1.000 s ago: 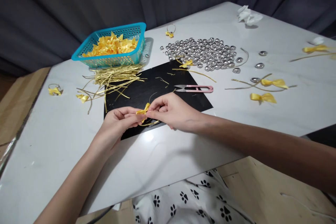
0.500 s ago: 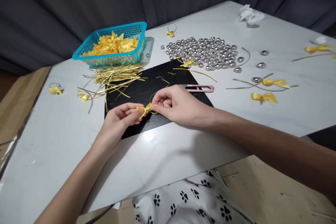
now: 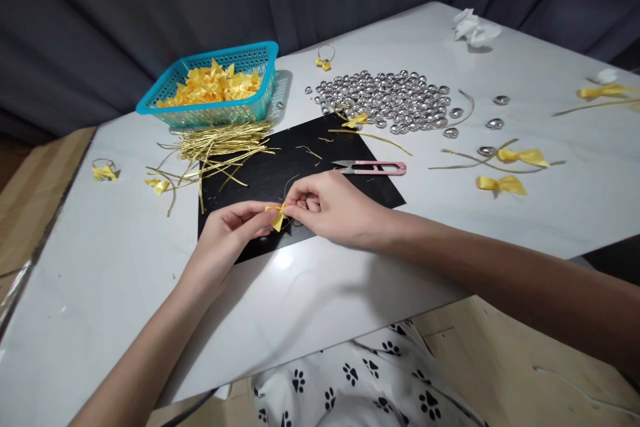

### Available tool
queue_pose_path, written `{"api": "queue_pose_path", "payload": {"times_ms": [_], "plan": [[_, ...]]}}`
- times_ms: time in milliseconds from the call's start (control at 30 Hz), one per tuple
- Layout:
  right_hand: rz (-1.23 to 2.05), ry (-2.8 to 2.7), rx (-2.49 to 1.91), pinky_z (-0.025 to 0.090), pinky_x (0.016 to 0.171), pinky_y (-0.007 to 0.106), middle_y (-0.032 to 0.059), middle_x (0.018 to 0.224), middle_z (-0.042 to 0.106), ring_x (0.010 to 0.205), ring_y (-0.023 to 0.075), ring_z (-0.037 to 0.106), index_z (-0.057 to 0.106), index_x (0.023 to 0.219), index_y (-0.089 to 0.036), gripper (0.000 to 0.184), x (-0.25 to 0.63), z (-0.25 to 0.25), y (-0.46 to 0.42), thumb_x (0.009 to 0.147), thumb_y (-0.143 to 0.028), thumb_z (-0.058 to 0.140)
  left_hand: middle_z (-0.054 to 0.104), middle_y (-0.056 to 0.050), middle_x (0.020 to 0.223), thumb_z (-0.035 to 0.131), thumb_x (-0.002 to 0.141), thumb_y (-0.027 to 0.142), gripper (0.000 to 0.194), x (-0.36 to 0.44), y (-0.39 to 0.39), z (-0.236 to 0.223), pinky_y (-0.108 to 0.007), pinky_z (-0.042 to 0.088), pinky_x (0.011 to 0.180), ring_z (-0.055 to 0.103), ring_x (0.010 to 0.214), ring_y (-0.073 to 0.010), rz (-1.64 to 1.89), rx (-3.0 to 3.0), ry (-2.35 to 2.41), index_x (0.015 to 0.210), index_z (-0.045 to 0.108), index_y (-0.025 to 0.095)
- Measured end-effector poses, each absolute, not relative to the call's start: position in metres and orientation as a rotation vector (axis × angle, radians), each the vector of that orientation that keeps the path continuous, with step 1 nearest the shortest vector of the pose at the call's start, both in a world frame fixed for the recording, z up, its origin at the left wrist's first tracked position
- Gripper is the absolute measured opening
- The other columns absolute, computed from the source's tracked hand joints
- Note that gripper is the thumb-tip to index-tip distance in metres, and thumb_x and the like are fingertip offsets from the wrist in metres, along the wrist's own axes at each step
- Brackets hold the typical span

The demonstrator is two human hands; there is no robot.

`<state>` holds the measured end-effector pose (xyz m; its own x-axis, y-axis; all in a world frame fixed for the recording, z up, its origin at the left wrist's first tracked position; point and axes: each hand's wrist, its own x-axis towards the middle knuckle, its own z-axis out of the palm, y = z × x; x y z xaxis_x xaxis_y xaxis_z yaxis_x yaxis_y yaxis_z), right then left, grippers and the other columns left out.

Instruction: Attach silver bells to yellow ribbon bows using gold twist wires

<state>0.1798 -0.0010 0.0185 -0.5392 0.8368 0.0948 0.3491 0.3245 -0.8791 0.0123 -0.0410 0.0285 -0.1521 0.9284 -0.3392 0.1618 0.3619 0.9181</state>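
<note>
A yellow ribbon bow (image 3: 278, 219) is pinched between the fingertips of my left hand (image 3: 240, 227), over the black mat (image 3: 250, 177). From the other side my right hand (image 3: 325, 207) closes its thumb and forefinger at the bow's right edge, where a thin wire shows. I cannot tell exactly how much of the bow or wire lies in the right fingers. Thread snips (image 3: 377, 167) with pink handles rest on the mat's right edge, just beyond my right hand. Gold twist ties (image 3: 225, 140) lie in a heap at the mat's far left.
A blue basket (image 3: 210, 110) full of yellow bows stands at the back left. Silver beads (image 3: 385, 100) are spread in a pile behind the mat. Loose bows (image 3: 501, 185) and wires lie to the right, with crumpled white tissue (image 3: 475, 30) farther back.
My right hand has shifted slightly down and left, uncovering the blades of the snips. The bow has turned in my fingers, and its loose end now points downward.
</note>
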Motion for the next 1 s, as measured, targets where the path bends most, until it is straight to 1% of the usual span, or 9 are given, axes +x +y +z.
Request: {"api": "queue_pose_path", "payload": {"times_ms": [133,233,333,400,467,633,700,867,1000], "plan": [[1.088,-2.085,-1.011,0.028,0.049,0.019,-0.0053,0.05,0.044,0.046,0.003,0.035,0.064,0.069,-0.009,0.012,0.179,0.016,-0.001,0.078,-0.011,0.056,0.072,-0.002,0.07,0.08,0.058,0.029,0.017,0.014,-0.041,0.027,-0.017,0.045,0.06,0.058,0.063,-0.0097,0.918,1.037,1.581,0.07,0.075,0.018],[1.145,-2.08,-0.994,0.028,0.048,0.018,-0.0057,0.05,0.043,0.046,0.0027,0.035,0.063,0.068,-0.009,0.011,0.179,0.02,-0.003,0.077,-0.009,0.057,0.071,-0.002,0.068,0.079,0.059,0.031,0.017,0.014,-0.041,0.027,-0.018,0.045,0.061,0.058,0.063,-0.01,0.933,1.02,1.572,0.069,0.075,0.018],[1.493,-1.972,-0.925,0.026,0.044,0.018,-0.0075,0.048,0.041,0.043,0.0022,0.03,0.064,0.073,-0.01,0.008,0.183,0.028,-0.004,0.078,-0.014,0.06,0.071,-0.002,0.067,0.078,0.059,0.031,0.017,0.012,-0.04,0.027,-0.016,0.044,0.061,0.057,0.063,-0.0092,0.967,0.977,1.546,0.068,0.074,0.017],[1.772,-1.869,-0.801,0.024,0.042,0.018,-0.0078,0.049,0.043,0.041,0.0022,0.028,0.064,0.079,-0.011,0.01,0.186,0.034,-0.003,0.08,-0.02,0.06,0.07,-0.001,0.065,0.078,0.058,0.03,0.018,0.012,-0.04,0.027,-0.015,0.043,0.059,0.057,0.062,-0.0088,0.978,0.952,1.533,0.07,0.075,0.018],[1.867,-1.81,-0.736,0.024,0.042,0.018,-0.007,0.051,0.047,0.041,0.0023,0.029,0.064,0.08,-0.011,0.012,0.187,0.036,-0.002,0.081,-0.022,0.06,0.071,-0.001,0.065,0.079,0.057,0.03,0.019,0.012,-0.039,0.028,-0.015,0.043,0.06,0.057,0.062,-0.0086,0.979,0.938,1.522,0.071,0.075,0.018],[1.461,-1.859,-0.979,0.028,0.046,0.018,-0.0055,0.053,0.047,0.047,0.0026,0.034,0.064,0.07,-0.009,0.007,0.182,0.025,0.001,0.074,-0.013,0.063,0.071,-0.002,0.07,0.081,0.056,0.033,0.021,0.013,-0.04,0.029,-0.015,0.045,0.063,0.057,0.063,-0.0077,0.968,0.891,1.52,0.068,0.075,0.017],[1.388,-1.876,-1.003,0.029,0.048,0.018,-0.0045,0.053,0.048,0.049,0.0033,0.037,0.065,0.069,-0.009,0.007,0.18,0.02,0.001,0.074,-0.014,0.063,0.071,-0.002,0.07,0.081,0.056,0.033,0.021,0.014,-0.04,0.029,-0.015,0.046,0.062,0.057,0.063,-0.0079,0.967,0.887,1.521,0.068,0.075,0.017],[1.485,-1.805,-1.04,0.035,0.049,0.017,0.0012,0.062,0.059,0.054,0.0055,0.047,0.065,0.072,-0.008,0.007,0.179,0.019,0.002,0.075,-0.013,0.061,0.071,-0.004,0.071,0.08,0.057,0.033,0.024,0.014,-0.039,0.029,-0.018,0.048,0.064,0.059,0.064,-0.01,0.942,0.915,1.506,0.073,0.075,0.016],[1.53,-1.778,-1.043,0.036,0.049,0.017,0.0022,0.063,0.061,0.056,0.0064,0.049,0.065,0.072,-0.008,0.006,0.179,0.017,0.004,0.075,-0.013,0.062,0.071,-0.005,0.072,0.079,0.059,0.033,0.023,0.014,-0.039,0.028,-0.02,0.049,0.063,0.06,0.063,-0.0114,0.948,0.944,1.505,0.073,0.075,0.016]]}}
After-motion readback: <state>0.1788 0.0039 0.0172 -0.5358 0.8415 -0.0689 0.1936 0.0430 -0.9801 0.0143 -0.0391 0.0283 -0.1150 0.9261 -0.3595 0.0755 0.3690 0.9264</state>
